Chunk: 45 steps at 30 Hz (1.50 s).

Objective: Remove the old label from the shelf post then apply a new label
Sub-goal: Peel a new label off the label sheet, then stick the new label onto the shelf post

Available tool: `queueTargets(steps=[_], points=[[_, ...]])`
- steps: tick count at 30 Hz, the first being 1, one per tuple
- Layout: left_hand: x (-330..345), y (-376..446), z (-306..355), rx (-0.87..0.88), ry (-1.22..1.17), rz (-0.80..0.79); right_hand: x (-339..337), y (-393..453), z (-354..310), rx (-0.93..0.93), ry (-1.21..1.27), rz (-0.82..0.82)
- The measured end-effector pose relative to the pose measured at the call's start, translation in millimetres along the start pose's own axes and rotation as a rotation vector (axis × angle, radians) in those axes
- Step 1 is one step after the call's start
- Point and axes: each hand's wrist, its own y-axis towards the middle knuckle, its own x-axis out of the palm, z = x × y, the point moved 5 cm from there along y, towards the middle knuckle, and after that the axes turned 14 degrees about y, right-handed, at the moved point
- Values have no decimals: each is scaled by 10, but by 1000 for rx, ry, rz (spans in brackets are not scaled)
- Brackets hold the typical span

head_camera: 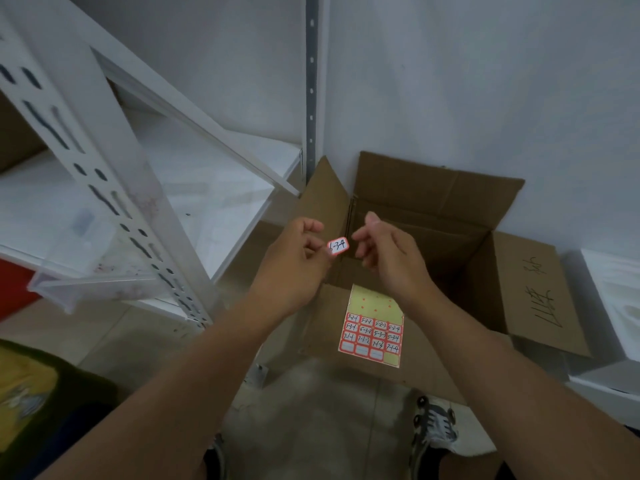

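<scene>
The open cardboard box stands on the floor against the wall and serves as the reference. The label sheet lies on the box's near flap. The shelf post stands left of the box, with the shelf board between post and wall. A second post rises just behind the box's left flap. The left hand and right hand are above the box's near-left part, side by side and apart. The label sits between them, pinched by the left hand's fingers. One shoe rests on the floor before the box.
</scene>
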Motion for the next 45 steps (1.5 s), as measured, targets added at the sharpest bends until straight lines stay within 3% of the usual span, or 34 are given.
queueTargets(steps=[2,5,10,13,32,41,45], points=[[-34,-44,49,42,13,33,115,-178,-279,-64,-46,-97],[-124,-156,142,113,46,94,183,-263,-428,-69,-101,-95],[-310,-282,200,173,76,209,216,-242,-487,51,28,-60],[-367,-305,205,194,57,281,276,-218,-550,76,20,-126],[-846,-699,276,389,105,672,738,-300,-870,-55,228,-392],[-929,-716,265,392,134,721,836,-298,-936,-116,273,-379],[-1097,-873,312,527,209,954,788,-210,-953,-101,468,-261]])
